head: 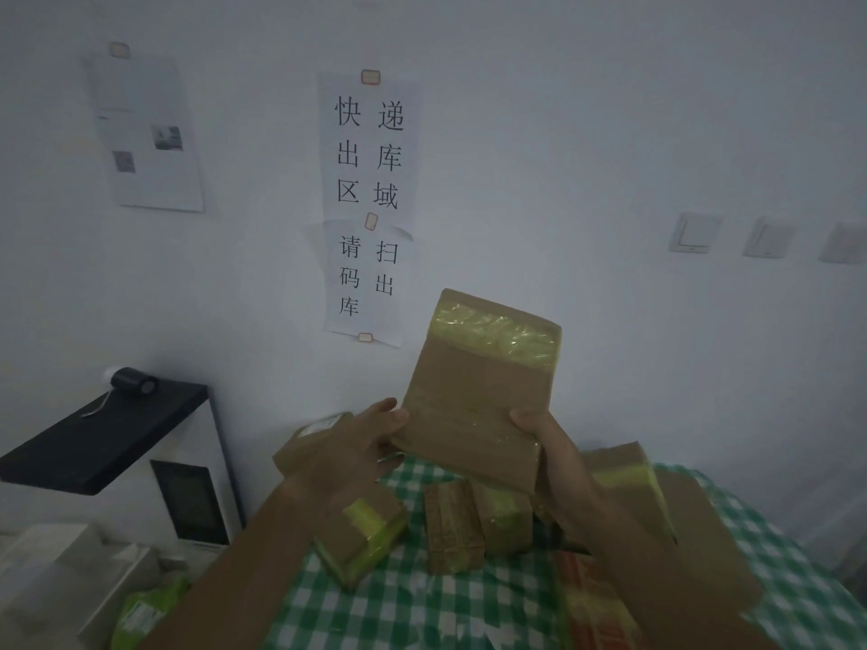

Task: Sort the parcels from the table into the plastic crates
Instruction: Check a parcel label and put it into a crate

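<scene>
I hold a flat brown cardboard parcel (478, 391) upright above the table, yellow tape across its top. My left hand (363, 443) grips its lower left edge, thumb on the front. My right hand (544, 443) grips the lower right corner, thumb on the front face. Several more taped brown parcels lie on the green-checked tablecloth (413, 602) below, among them a small one (361, 532) under my left forearm and another (452, 527) in the middle. No plastic crate is clearly in view.
A white machine with a dark screen (192, 499) and a black top shelf (103, 433) stands left of the table. A green bag (140, 612) and pale boxes (61, 565) sit at lower left. Paper signs (370, 204) hang on the wall behind.
</scene>
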